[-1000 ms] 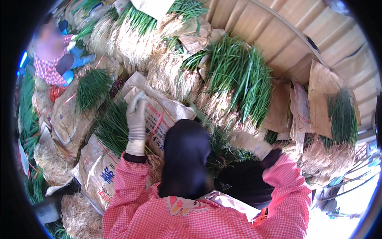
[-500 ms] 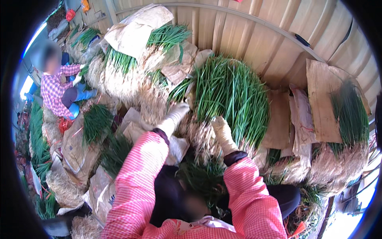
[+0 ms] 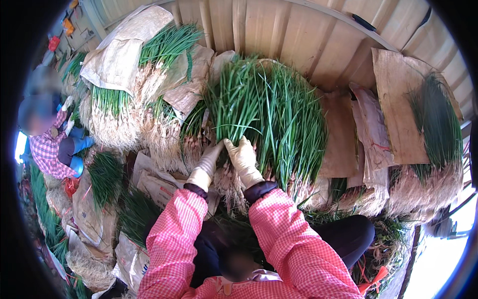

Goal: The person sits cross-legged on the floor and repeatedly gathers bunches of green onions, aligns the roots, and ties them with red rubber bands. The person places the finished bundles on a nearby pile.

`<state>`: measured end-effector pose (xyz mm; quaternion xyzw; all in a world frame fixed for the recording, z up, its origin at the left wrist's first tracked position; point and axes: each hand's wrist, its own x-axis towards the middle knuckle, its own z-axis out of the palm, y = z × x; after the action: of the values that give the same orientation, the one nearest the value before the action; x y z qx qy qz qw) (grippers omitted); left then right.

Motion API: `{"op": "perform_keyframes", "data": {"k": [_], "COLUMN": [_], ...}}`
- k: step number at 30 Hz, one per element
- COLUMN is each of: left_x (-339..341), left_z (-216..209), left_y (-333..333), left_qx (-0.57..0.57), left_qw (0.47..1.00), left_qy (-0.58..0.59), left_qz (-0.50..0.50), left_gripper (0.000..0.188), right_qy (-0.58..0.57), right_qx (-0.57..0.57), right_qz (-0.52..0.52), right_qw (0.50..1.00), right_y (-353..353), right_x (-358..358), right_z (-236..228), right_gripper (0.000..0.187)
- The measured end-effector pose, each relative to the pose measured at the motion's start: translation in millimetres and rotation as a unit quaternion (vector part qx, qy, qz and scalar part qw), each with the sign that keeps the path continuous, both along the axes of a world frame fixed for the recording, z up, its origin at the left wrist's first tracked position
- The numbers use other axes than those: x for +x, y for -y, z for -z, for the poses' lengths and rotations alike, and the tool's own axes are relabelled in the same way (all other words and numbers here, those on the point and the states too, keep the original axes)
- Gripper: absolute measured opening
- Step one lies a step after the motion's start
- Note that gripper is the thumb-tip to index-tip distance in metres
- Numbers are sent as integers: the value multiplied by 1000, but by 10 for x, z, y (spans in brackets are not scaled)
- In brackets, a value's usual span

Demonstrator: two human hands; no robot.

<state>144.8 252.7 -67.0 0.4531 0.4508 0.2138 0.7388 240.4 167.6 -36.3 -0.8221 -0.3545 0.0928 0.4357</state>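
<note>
A thick bundle of spring onions [image 3: 234,107] stands upright between my gloved hands, its leaves above and its pale stringy roots hanging below. My left hand [image 3: 207,163] wraps the lower left side of the bundle. From the right, my right hand [image 3: 242,155] closes round its front, thumb toward the left hand. Both hands are closed on it, though some fingers are hidden behind the stems. Directly to its right, touching it, leans a large stack of spring onions [image 3: 296,127]. A smaller clump of spring onions [image 3: 193,127] stands left of my left hand.
Sacking [image 3: 127,47] covers more onions at the far left. Cardboard sheets [image 3: 401,107] lean at the right beside another onion pile [image 3: 440,129]. A corrugated wall [image 3: 298,40] runs behind. At left sits a co-worker in a checked shirt [image 3: 47,149]. Loose greens lie by my knees.
My hands have come together, the right one moving left. They now grip a bundle standing at the left side of the large stack. The view has also shifted.
</note>
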Motion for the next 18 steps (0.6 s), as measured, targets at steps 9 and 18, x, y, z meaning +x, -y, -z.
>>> {"op": "perform_keyframes", "data": {"k": [9,18], "left_x": [-235,474], "left_z": [-1427,-1391], "left_y": [536,1644], "left_qx": [234,312], "left_qw": [969,937], "left_qy": [70,-157], "left_qz": [23,23], "left_gripper": [49,37], "right_qy": [-359,-468], "right_qx": [253,260], "right_qz": [-213,-120], "right_qw": [873,836], "right_y": [581,1592], "right_x": [47,384], "right_z": [-1337,-1310], "right_gripper": [34,29]}}
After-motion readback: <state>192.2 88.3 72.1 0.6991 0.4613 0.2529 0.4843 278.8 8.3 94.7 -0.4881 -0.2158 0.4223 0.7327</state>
